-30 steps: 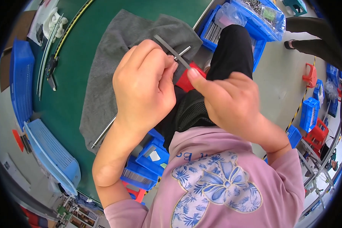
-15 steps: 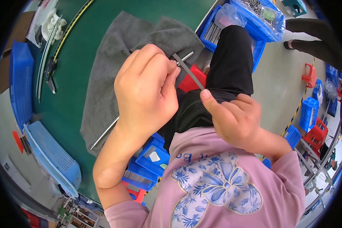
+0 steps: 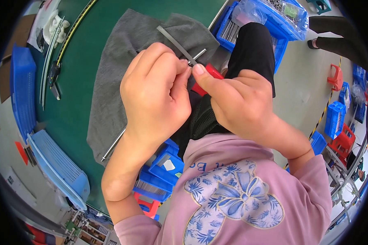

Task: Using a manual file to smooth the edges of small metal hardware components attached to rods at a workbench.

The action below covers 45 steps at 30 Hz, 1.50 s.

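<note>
My left hand (image 3: 155, 90) is closed around a thin shiny metal rod (image 3: 199, 55). One end of the rod juts out past the fingertips; its long part runs back under my left wrist toward the lower left. In my right hand (image 3: 245, 102) is a narrow flat grey file (image 3: 173, 41), its near end hidden in the fist and the thumb lying along it. The file crosses the rod close to the left fingertips and seems to rest against it. Below both hands, a crumpled grey cloth (image 3: 114, 61) lies on the green table (image 3: 84, 61).
On the left are a caliper (image 3: 54, 75), thin rods (image 3: 47, 67) and blue plastic baskets (image 3: 63, 163). A blue bin (image 3: 280, 53) of metal parts stands at the upper right, beyond my leg. Further blue bins (image 3: 165, 165) sit below the table edge. Another person's legs (image 3: 335, 45) show at the right.
My right hand has pushed the file up and to the left across the rod, so its thumb is now close to the left fingertips. The left hand has barely shifted.
</note>
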Motion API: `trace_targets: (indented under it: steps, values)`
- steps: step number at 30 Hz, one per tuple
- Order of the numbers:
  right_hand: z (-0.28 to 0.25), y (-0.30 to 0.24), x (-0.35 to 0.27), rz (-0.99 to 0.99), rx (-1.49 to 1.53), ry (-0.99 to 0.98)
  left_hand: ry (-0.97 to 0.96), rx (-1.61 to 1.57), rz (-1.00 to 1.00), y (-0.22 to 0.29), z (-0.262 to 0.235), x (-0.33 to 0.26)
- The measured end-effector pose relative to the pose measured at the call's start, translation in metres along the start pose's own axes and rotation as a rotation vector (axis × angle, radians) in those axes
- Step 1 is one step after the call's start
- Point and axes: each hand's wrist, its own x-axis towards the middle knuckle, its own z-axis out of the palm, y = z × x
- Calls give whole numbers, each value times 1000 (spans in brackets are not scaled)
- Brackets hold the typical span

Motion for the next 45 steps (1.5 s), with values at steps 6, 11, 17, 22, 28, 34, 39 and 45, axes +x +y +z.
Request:
trace_targets:
  steps: [6, 11, 17, 22, 28, 34, 39, 45]
  values:
    - [-24, -9, -27, 17, -33, -105, -7, 1, -13, 1, 0, -1]
    - [-2, 0, -6, 4, -2, -23, 6, -7, -14, -1, 0, -2]
    - [-13, -1, -15, -35, -47, -33, -25, -1, 27, 1, 0, 1]
    - [-9, 1, -24, -51, -99, -47, 1, 14, 11, -1, -1, -1]
    - [-42, 12, -75, -65, -76, -115, -64, 41, 8, 0, -7, -2]
    - [-35, 9, -66, 154, 160, 59, -23, 11, -23, 2, -4, -2]
    - [-34, 4, -60, 276, 322, -17, -37, 14, -21, 3, -5, -2]
    - [-26, 6, -57, 243, 375, -42, -49, 8, -30, 5, -7, -2]
